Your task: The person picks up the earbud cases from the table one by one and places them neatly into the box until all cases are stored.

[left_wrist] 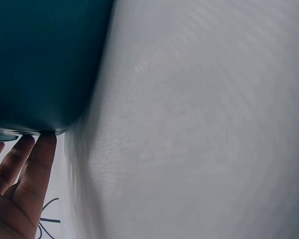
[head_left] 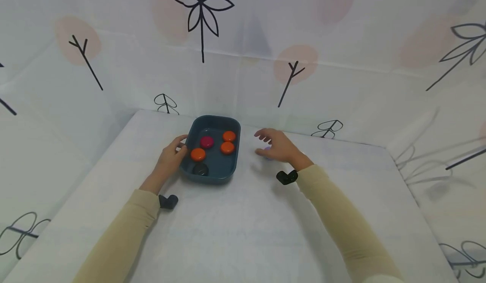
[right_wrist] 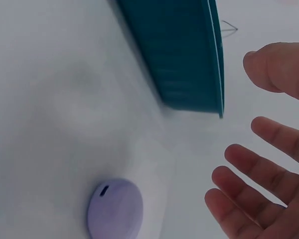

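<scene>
- Two tan fabric sleeves (head_left: 341, 215), reaching forward over a white-covered tabletop (head_left: 235, 232); a black wrist-worn device (head_left: 286, 177) at each cuff.
- Left hand (head_left: 168, 158): fingertips extended against the tray's left side, not wrapped around it, probably to steady it.
- One dark teal, smooth, rounded-rectangular tray (head_left: 216, 163), perhaps plastic; stands upright between the hands, seemingly within easy reach of both.
- In the tray, near end: one black round disc (head_left: 200, 169); just beyond, one glossy orange round disc (head_left: 198, 154).
- One pale purple round disc (right_wrist: 115, 209), dark slot in its edge; on the tabletop, right of the tray, outside it.
- Right hand (head_left: 280, 146): grasping nothing, fingers apart, over the purple disc, presumably positioned for it.
- In the tray, farther: one crimson round disc (head_left: 206, 142), left; two more orange discs (head_left: 227, 148), right.
- White printed backdrop (head_left: 243, 42), behind all.
</scene>
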Demonstrator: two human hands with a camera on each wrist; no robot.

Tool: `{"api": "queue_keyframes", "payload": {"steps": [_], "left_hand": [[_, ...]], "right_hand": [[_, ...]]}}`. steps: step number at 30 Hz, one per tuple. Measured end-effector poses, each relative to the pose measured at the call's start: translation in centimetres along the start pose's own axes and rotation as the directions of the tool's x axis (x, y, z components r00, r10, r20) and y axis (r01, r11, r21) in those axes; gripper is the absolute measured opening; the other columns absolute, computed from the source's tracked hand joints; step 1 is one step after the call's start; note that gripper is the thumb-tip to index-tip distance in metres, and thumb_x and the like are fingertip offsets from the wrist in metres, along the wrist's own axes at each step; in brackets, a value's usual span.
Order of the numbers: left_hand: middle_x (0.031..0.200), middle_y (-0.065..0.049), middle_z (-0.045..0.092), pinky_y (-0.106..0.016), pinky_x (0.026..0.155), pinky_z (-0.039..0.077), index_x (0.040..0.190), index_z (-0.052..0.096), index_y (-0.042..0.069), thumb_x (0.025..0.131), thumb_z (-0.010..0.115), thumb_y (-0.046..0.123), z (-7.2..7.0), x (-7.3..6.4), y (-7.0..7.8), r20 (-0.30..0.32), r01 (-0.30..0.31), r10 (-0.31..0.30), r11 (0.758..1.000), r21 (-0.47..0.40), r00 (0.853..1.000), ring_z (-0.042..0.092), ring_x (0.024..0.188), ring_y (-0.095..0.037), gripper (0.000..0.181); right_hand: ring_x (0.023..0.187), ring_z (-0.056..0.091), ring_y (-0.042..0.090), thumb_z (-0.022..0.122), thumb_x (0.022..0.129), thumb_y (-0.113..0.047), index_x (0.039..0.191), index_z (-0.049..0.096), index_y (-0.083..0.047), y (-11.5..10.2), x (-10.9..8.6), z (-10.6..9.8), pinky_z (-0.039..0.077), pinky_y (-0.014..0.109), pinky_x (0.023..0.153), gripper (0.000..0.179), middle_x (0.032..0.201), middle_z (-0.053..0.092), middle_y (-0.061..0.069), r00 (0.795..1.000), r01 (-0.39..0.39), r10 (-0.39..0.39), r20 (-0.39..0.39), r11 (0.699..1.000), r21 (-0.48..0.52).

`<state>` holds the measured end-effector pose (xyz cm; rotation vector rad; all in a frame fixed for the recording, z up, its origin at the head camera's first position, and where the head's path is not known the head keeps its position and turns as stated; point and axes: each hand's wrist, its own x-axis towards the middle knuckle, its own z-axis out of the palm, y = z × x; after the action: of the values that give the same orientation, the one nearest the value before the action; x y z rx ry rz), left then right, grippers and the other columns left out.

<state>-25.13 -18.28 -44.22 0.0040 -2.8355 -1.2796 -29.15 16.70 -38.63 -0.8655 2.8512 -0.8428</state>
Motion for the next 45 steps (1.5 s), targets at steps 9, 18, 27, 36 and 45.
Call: {"api": "queue_keyframes", "payload": {"steps": [9, 18, 27, 36, 45], "left_hand": [[0.111, -0.006, 0.052, -0.035, 0.074, 0.044, 0.134, 0.03, 0.033, 0.089, 0.034, 0.035, 0.0, 0.0, 0.1, 0.009, 0.002, -0.002, 1.0, -0.004, 1.0, 0.053, 0.085, -0.022, 0.045], [0.112, -0.006, 0.052, -0.037, 0.076, 0.044, 0.133, 0.03, 0.034, 0.089, 0.034, 0.036, 0.0, 0.1, 0.0, 0.015, 0.011, -0.011, 1.0, -0.016, 1.0, 0.052, 0.086, -0.023, 0.044], [0.112, -0.007, 0.052, -0.036, 0.074, 0.044, 0.134, 0.029, 0.033, 0.089, 0.035, 0.035, 0.0, 0.1, 0.0, 0.025, 0.017, -0.017, 1.0, -0.009, 1.0, 0.052, 0.086, -0.023, 0.045], [0.114, -0.008, 0.051, -0.037, 0.075, 0.044, 0.134, 0.028, 0.03, 0.088, 0.036, 0.032, -0.4, 0.2, 0.1, 0.035, 0.004, -0.004, 1.0, 0.013, 0.999, 0.052, 0.086, -0.023, 0.047], [0.113, -0.007, 0.051, -0.038, 0.078, 0.044, 0.135, 0.027, 0.029, 0.087, 0.038, 0.031, -0.2, 0.7, 0.1, 0.049, 0.024, -0.026, 0.999, 0.037, 0.998, 0.053, 0.088, -0.023, 0.049]], "right_hand": [[0.093, 0.053, 0.014, 0.065, 0.074, -0.029, 0.112, 0.053, -0.016, -1.9, 1.0, 0.8, 0.045, 0.033, 0.081, 0.042, 0.109, 0.055, -0.001, 0.997, 0.072, -0.072, -0.025, 0.997, 0.014], [0.091, 0.054, 0.016, 0.064, 0.075, -0.031, 0.114, 0.053, -0.013, -3.7, 2.3, 1.7, 0.047, 0.034, 0.077, 0.044, 0.107, 0.057, 0.003, 0.991, 0.135, -0.134, -0.014, 0.988, 0.074], [0.089, 0.056, 0.027, 0.065, 0.074, -0.027, 0.113, 0.052, -0.018, -5.8, 3.7, 3.4, 0.047, 0.038, 0.075, 0.042, 0.101, 0.059, 0.0, 0.986, 0.164, -0.167, 0.001, 0.967, 0.193], [0.092, 0.055, 0.017, 0.064, 0.074, -0.03, 0.11, 0.054, -0.023, -7.8, 4.7, 5.3, 0.048, 0.029, 0.075, 0.039, 0.103, 0.057, -0.004, 0.978, 0.203, -0.207, 0.007, 0.962, 0.182], [0.087, 0.055, 0.018, 0.064, 0.074, -0.028, 0.109, 0.056, -0.014, -9.2, 5.5, 7.5, 0.047, 0.031, 0.075, 0.038, 0.102, 0.06, 0.001, 0.961, 0.251, -0.27, 0.067, 0.946, 0.205]]}}
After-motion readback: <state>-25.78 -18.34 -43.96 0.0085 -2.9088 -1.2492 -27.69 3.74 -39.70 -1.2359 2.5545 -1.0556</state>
